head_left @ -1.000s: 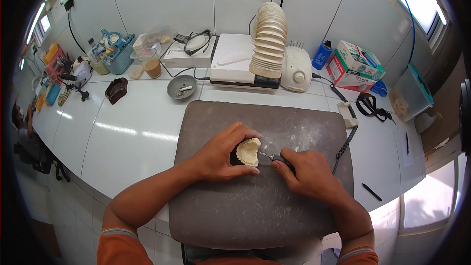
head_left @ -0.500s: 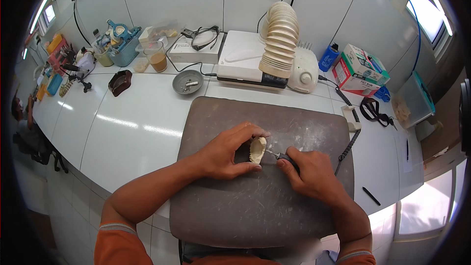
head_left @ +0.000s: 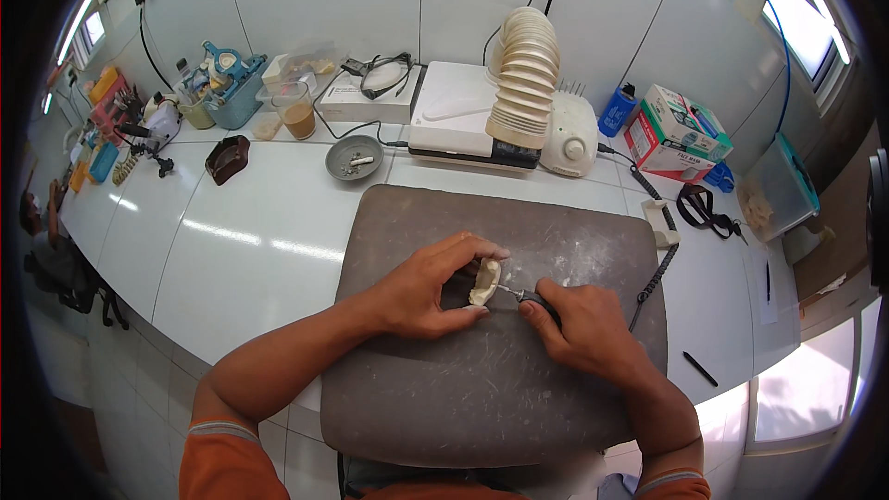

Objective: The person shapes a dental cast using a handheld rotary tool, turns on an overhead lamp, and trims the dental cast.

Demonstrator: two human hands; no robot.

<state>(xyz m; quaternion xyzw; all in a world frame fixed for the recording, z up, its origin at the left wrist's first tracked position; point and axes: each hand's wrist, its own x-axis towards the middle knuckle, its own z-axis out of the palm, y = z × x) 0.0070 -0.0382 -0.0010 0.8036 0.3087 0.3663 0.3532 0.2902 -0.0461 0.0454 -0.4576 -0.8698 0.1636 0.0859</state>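
Note:
A cream plaster dental model (head_left: 486, 281) is pinched by my left hand (head_left: 424, 285), thumb at its near end and fingers at its far end. In my right hand (head_left: 585, 322) is a dark rotary handpiece (head_left: 540, 304), fingers wrapped round its body. Its thin metal bur points left and reaches the model's right side; whether the tip touches cannot be made out. Both hands are over a brown-grey padded mat (head_left: 444, 389) dusted with white powder. A black coiled cord (head_left: 656, 276) runs from the right hand's side toward a white control box (head_left: 571, 134).
Behind the mat stand a white suction unit (head_left: 454, 120) with a ribbed hose (head_left: 523, 74), a grey ashtray (head_left: 355, 157) and a glass of brown drink (head_left: 298, 118). Boxes (head_left: 676, 134) and a black strap (head_left: 708, 213) lie right. Another person (head_left: 51, 231) sits far left.
My left hand has tilted the dental model slightly, so its inner side shows differently. The handpiece has shifted a little left with my right hand.

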